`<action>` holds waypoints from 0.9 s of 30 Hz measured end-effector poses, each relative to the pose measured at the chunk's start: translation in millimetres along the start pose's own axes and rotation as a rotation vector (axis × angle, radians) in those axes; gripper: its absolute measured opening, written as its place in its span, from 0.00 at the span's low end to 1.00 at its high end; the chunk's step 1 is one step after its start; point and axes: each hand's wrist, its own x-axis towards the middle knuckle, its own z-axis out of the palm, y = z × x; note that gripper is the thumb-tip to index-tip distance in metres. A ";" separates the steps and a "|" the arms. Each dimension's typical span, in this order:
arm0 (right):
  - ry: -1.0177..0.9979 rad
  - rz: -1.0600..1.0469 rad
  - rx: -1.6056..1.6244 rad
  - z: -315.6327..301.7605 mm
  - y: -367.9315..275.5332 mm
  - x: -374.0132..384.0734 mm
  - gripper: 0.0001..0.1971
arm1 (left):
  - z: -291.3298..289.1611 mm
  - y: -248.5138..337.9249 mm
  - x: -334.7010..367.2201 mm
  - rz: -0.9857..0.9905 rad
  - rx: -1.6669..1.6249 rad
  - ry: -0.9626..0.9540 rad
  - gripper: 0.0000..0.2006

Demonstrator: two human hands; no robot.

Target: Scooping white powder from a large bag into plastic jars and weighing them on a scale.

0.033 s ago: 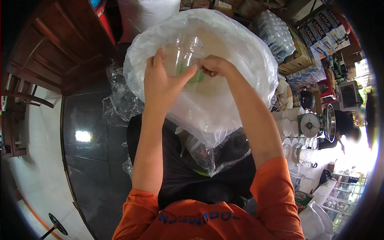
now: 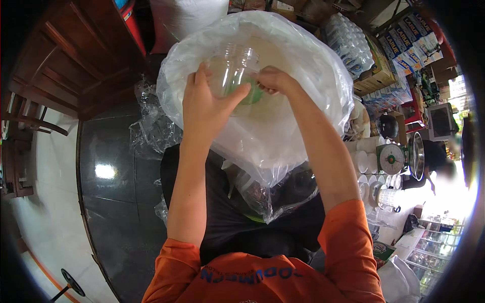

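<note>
A clear plastic jar (image 2: 233, 63) is tilted over a big open bag, my left hand (image 2: 208, 103) wrapped around its near left side with the thumb across the front. Against the jar's right side, my right hand (image 2: 275, 81) is closed; what its fingers hold is hidden. Something green (image 2: 249, 95) shows through or behind the jar's lower part, close to the right fingers, and its shape is unclear. Beneath both hands, the translucent plastic bag (image 2: 303, 126) spreads wide, with a pale off-white mass (image 2: 273, 45) inside it.
Crumpled clear plastic (image 2: 154, 126) lies on dark floor tiles at the left. A full white sack (image 2: 189, 17) stands beyond the bag. To the right are wrapped bottles (image 2: 346, 43), stacked cartons (image 2: 411, 35), a dial scale (image 2: 391, 159) and stacked white tubs (image 2: 361, 161).
The green shape seen through the jar has shifted and looks more compact, nearer the right fingers. My right hand has moved very slightly to the right; the left keeps its hold.
</note>
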 end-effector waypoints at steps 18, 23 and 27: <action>0.290 -0.716 0.058 51.9 72.3 81.0 0.12 | -2.2 25.0 5.2 -0.214 -0.550 0.031 0.48; 0.176 -0.710 -0.662 62.6 20.6 16.1 0.16 | -10.6 9.7 4.7 -0.165 -0.523 0.109 0.51; -0.040 -0.505 -0.498 45.9 19.0 -5.5 0.14 | -2.6 11.5 6.2 -0.121 -0.560 0.110 0.52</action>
